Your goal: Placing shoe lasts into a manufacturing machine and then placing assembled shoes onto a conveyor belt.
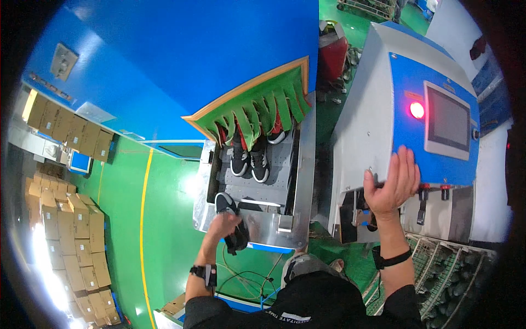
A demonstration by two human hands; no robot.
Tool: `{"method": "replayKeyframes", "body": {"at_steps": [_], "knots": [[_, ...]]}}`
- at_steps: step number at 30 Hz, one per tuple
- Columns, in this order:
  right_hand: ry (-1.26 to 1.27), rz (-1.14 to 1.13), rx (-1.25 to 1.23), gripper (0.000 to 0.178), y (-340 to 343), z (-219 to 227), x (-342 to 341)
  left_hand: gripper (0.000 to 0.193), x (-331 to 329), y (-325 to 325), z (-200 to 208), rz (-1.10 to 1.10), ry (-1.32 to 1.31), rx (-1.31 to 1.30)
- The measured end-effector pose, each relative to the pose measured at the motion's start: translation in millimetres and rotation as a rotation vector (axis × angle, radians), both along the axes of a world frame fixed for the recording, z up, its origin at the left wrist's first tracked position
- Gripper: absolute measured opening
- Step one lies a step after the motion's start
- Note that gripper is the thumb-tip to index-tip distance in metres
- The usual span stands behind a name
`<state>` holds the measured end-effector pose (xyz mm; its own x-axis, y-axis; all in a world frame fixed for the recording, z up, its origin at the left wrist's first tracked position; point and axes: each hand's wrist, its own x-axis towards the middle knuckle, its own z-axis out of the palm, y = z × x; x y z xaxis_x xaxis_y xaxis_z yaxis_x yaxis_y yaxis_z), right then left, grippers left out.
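My left hand is closed around a black sneaker with a white sole edge, over the near end of a metal conveyor. Part of the shoe is hidden by my fingers. Farther along the dark conveyor bed stand a pair of black-and-white sneakers, toes toward me. Another sneaker lies partly under the green strip curtain. My right hand, fingers stretched out and holding nothing, is against the lower left corner of a blue control panel.
The panel carries a lit red button and a dark screen. The blue machine housing rises behind the curtain. Stacked cartons stand at left, a wire rack with dark items at lower right. Cables trail on the green floor.
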<state>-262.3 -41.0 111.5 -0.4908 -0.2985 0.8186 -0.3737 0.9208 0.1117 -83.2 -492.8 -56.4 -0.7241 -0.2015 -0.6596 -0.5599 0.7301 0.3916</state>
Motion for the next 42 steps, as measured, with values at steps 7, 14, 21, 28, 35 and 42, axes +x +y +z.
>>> {"method": "replayKeyframes", "body": {"at_steps": [7,14,21,28,35,42], "knots": [[0.106,-0.054,0.125,0.049,5,-18,-10,0.077,-212,-64,-120,0.504,0.506,0.144],[0.03,-0.086,0.168,0.058,9,-16,-3,0.076,-262,-27,-196,0.509,0.889,-0.376],[0.038,-0.01,0.119,0.058,4,-16,-12,0.045,-224,-40,-156,0.793,0.812,0.329],[-0.678,0.485,-0.678,0.046,62,80,61,0.021,-109,44,-39,1.251,0.675,1.352],[-0.148,0.733,-0.744,0.056,209,174,177,0.075,46,84,39,1.146,0.871,1.344],[-0.266,0.79,-1.09,0.055,280,125,242,0.078,78,143,97,1.004,0.886,1.413]]}}
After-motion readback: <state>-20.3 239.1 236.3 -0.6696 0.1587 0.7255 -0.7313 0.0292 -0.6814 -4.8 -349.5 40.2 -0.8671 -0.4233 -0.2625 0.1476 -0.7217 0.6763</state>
